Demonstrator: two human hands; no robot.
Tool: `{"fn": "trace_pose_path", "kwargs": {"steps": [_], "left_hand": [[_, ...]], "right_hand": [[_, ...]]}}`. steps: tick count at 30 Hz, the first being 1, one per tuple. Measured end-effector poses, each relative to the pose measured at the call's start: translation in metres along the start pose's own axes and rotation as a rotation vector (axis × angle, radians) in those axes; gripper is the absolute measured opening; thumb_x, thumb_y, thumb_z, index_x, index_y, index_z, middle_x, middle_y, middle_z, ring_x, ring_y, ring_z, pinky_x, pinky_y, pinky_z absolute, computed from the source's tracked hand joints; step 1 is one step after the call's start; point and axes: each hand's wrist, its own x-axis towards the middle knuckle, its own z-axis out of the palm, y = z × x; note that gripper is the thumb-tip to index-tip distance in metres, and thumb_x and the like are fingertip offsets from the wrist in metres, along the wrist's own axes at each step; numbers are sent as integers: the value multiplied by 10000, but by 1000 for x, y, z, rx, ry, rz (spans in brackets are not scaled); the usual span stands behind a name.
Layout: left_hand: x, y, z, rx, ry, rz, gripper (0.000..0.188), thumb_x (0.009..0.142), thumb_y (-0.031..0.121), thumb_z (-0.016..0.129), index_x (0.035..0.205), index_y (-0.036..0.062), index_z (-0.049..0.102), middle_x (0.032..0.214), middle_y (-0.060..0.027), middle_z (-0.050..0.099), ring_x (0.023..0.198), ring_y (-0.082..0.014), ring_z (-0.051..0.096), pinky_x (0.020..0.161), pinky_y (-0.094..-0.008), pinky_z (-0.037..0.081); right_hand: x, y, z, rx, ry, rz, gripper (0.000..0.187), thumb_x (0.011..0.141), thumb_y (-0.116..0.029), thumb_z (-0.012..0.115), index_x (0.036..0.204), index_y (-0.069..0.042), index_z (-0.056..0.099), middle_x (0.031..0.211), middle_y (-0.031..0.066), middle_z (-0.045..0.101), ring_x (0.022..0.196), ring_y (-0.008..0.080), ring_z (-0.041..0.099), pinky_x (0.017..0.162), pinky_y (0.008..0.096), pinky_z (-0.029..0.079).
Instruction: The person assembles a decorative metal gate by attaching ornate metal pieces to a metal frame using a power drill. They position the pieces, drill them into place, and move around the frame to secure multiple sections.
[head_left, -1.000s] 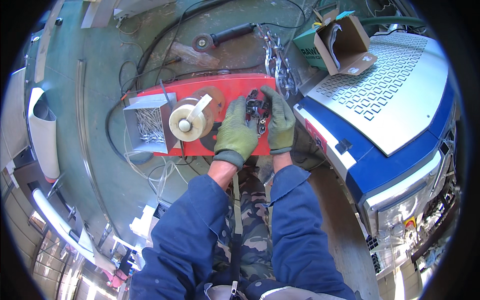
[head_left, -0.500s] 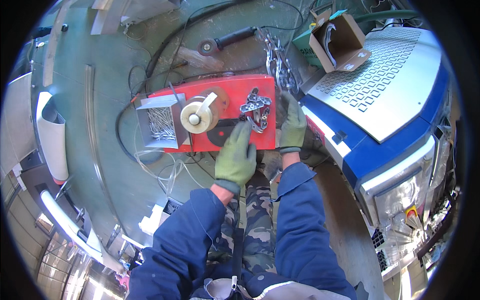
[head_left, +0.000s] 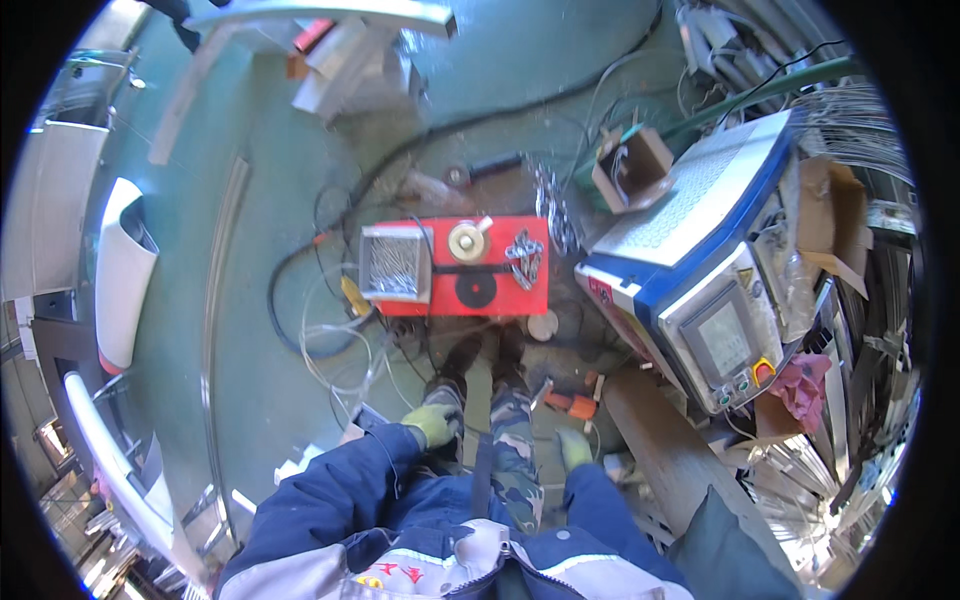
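Note:
My left hand point(head_left: 432, 425), in a green glove, lies on my camouflage trouser leg point(head_left: 450, 392) with nothing seen in it. Beside my other leg hangs my right hand point(head_left: 574, 447), also gloved; its fingers are too blurred to read. Both hands are apart from the red work surface point(head_left: 530, 302). On that surface are a grey box of metal fasteners point(head_left: 394, 266), a pale round roll or spool point(head_left: 467, 242), a black disc point(head_left: 475, 289) and a small heap of shiny metal parts point(head_left: 526, 259).
Linked metal parts point(head_left: 555, 210) and an angle grinder point(head_left: 485, 167) lie behind the red surface. At right stands a blue-and-white machine point(head_left: 715, 330), an open cardboard box point(head_left: 632, 168) by its far end. A black hose point(head_left: 410, 147) and clear tubing point(head_left: 335, 335) cross the floor. An orange tool point(head_left: 572, 403) lies near my right hand.
Both hands have drawn back from the red surface, the left to my leg, the right down beside the other. The view has risen and widened. The spool now stands farther right, nearer the metal parts.

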Motion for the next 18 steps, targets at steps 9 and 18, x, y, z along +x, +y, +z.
{"fn": "trace_pose_path", "kwargs": {"steps": [9,18], "left_hand": [[-23,29,-68,404,-81,179,355,914,301,597,1193,115,716,1176,-184,726,1118,-403,675,957,-500,522],[23,57,-98,593,-249,364,397,909,293,631,1228,78,727,1222,-210,721,1137,-386,684,1001,-460,520]], "right_hand": [[0,-92,43,778,63,580,289,979,-258,569,1167,-74,688,1120,174,692,1004,323,658,912,424,511],[-97,-111,161,1062,465,582,289,963,-325,594,1071,-77,695,940,144,721,797,303,690,757,427,551]]}}
